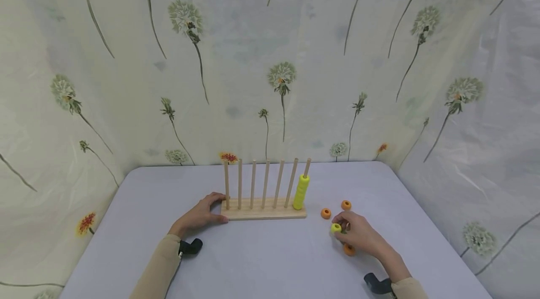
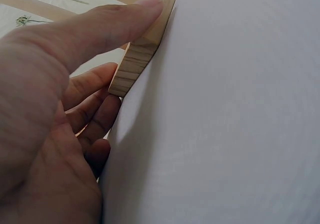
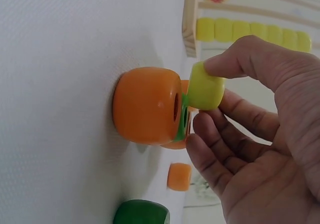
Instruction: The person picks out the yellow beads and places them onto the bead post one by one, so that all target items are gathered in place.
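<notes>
A pale wooden peg rack (image 1: 266,214) stands on the table with a row of upright pegs. Yellow beads (image 1: 301,192) are stacked on its rightmost peg, whose tip sticks out above them. My left hand (image 1: 203,213) grips the rack's left end; in the left wrist view the thumb lies on the base (image 2: 135,66) and the fingers are behind it. Over at the right, my right hand (image 1: 358,233) pinches a single yellow bead (image 3: 206,86) between thumb and fingers, just above the table. Close below that hand sits an orange bead (image 3: 147,105).
Two more orange beads, one nearer the rack (image 1: 326,213) and one farther back (image 1: 346,205), lie beyond the right hand. A dark green bead (image 3: 141,213) shows low in the right wrist view. A flowered curtain (image 1: 236,55) hangs behind the white table (image 1: 270,261).
</notes>
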Action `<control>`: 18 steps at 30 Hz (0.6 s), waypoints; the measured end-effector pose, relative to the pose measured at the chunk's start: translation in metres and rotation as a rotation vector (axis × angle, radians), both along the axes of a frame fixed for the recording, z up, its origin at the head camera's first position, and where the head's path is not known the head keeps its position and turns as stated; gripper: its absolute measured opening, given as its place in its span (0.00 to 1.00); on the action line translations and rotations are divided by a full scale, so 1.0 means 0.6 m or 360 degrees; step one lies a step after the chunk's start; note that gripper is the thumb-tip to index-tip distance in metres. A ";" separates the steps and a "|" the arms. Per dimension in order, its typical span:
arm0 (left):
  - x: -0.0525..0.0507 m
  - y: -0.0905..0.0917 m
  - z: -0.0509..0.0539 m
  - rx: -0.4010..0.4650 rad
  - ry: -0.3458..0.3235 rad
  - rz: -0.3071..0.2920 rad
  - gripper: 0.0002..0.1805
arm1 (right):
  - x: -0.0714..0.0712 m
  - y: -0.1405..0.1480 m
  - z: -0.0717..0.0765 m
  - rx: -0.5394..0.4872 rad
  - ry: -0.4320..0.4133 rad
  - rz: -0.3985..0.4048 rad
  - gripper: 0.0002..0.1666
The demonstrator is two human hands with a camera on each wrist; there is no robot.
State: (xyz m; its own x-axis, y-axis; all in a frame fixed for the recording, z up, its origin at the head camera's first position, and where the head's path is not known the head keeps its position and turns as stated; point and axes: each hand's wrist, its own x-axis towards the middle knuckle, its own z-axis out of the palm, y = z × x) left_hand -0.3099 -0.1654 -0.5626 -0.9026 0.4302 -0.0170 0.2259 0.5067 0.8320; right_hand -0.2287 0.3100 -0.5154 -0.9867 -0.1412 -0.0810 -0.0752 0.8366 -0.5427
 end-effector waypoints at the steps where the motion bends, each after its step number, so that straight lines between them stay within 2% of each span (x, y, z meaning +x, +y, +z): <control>1: 0.000 0.000 0.000 -0.0002 0.0001 0.0003 0.41 | 0.000 0.000 0.001 -0.0001 0.0005 -0.0001 0.17; 8: -0.002 -0.001 0.001 -0.0029 -0.0003 -0.0002 0.41 | -0.004 0.000 0.011 -0.0045 -0.0017 -0.0058 0.18; 18: -0.002 -0.002 0.000 -0.0031 -0.0013 -0.0004 0.42 | -0.011 0.009 0.018 -0.0077 0.0096 0.0008 0.18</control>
State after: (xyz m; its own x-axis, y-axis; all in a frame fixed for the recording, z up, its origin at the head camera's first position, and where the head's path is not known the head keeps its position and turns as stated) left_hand -0.3110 -0.1667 -0.5624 -0.9013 0.4320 -0.0327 0.2204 0.5223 0.8238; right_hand -0.2353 0.3153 -0.5045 -0.9888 -0.1486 -0.0142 -0.1133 0.8092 -0.5765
